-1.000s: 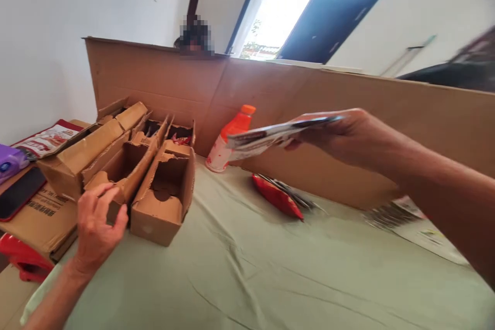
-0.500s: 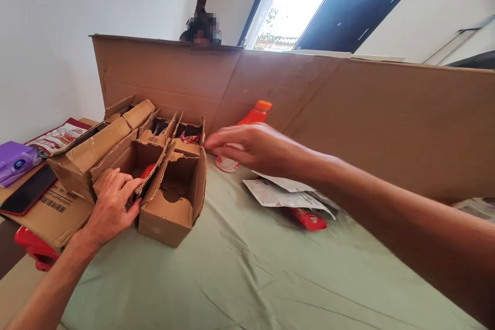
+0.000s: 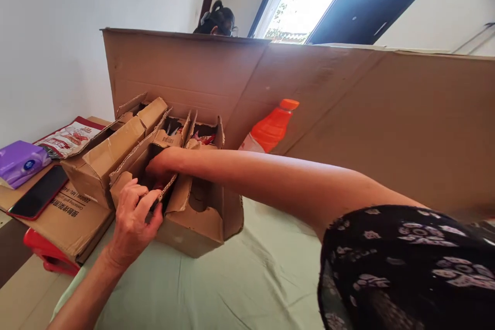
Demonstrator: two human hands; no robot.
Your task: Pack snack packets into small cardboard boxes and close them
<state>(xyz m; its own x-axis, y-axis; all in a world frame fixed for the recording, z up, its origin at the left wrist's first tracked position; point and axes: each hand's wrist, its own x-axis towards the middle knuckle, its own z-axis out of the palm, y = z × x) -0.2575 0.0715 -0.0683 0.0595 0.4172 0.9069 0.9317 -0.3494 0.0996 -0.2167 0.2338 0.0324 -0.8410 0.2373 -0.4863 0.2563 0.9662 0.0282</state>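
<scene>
My left hand [image 3: 135, 216] pinches the near edge of an open cardboard box [image 3: 131, 162], thumb on one side of the wall and fingers on the other. Down inside that same box is my right hand [image 3: 164, 161], its fingers hidden by the walls and shadow. A small reddish patch shows below it, too dark to name. Under my right forearm stands a second open cardboard box [image 3: 189, 232] with a cut-out front. Just behind my forearm, an orange bottle [image 3: 273, 126] leans, its lower part covered.
Behind the boxes rises a tall cardboard panel [image 3: 181, 72], with a person's head [image 3: 218, 18] beyond it. At left lie a phone [image 3: 38, 193], a purple pack [image 3: 23, 162] and a red-white food bag [image 3: 71, 136]. A red stool [image 3: 50, 252] is below. Pale green cloth [image 3: 266, 268] covers the table.
My right hand has moved left and down from in front of the bottle into the box. My left hand keeps its place on the box edge. The view has shifted slightly.
</scene>
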